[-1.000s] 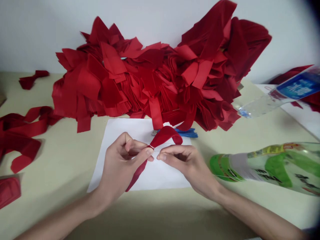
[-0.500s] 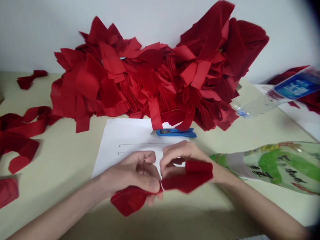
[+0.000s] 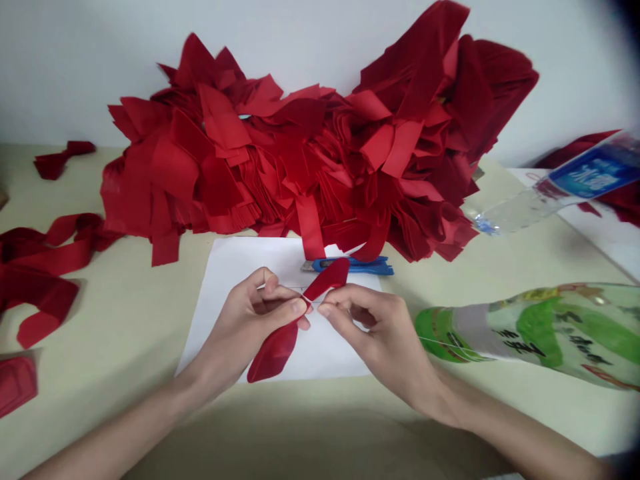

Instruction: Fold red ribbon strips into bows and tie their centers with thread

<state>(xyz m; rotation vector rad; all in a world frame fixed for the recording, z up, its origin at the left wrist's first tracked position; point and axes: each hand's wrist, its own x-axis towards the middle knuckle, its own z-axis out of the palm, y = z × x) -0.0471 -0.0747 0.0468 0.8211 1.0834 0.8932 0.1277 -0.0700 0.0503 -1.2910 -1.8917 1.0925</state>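
Head view: our left hand (image 3: pixel 243 327) grip clamped on red strip (image 3: pixel 275 350), our right hand (image 3: pixel 375 333) grip pinching white thread (image 3: pixel 311 299) at strip's waist; one strip in work, big heap of red strips (image 3: pixel 300 153) left.

The left hand (image 3: pixel 245 333) and right hand (image 3: pixel 380 327) are bare, with long, slender fingers (image 3: pixel 280 297) and short, trimmed nails (image 3: pixel 299 306). The left forearm (image 3: pixel 110 433) and right forearm (image 3: pixel 515 437) are also bare, slim and smooth, narrowing toward the wrists.

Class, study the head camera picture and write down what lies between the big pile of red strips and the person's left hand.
In the head view, only a sheet of white paper lies between the pile of red strips and the left hand, which is over the sheet's near part.
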